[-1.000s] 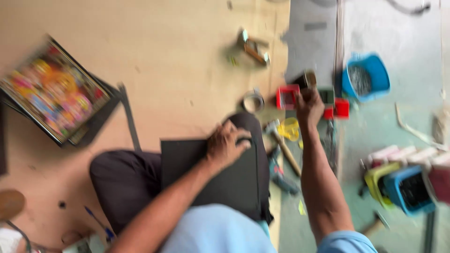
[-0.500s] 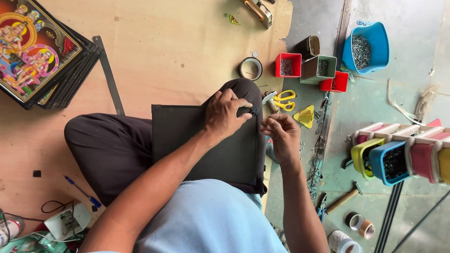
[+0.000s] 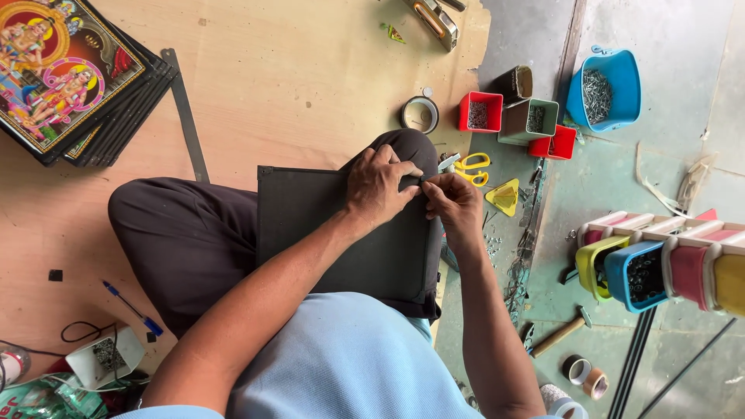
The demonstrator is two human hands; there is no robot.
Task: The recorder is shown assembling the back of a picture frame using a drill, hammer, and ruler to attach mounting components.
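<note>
A black picture frame (image 3: 326, 233) lies back-up across my lap. My left hand (image 3: 380, 186) presses down on its top right edge, fingers curled over the rim. My right hand (image 3: 454, 203) meets it at that same edge, fingertips pinched together on something too small to make out. The two hands touch at the frame's rim near my knee.
A stack of framed colourful pictures (image 3: 70, 77) lies at the top left. Small bins of nails (image 3: 481, 112), a blue tub (image 3: 609, 85), yellow scissors (image 3: 469, 167), a tape roll (image 3: 419, 115) and a hammer (image 3: 560, 334) surround my right side. Coloured trays (image 3: 660, 268) stand right.
My right hand came back from the red bins to the frame's right edge and now meets my left hand there. The view has steadied and dropped toward my lap.
</note>
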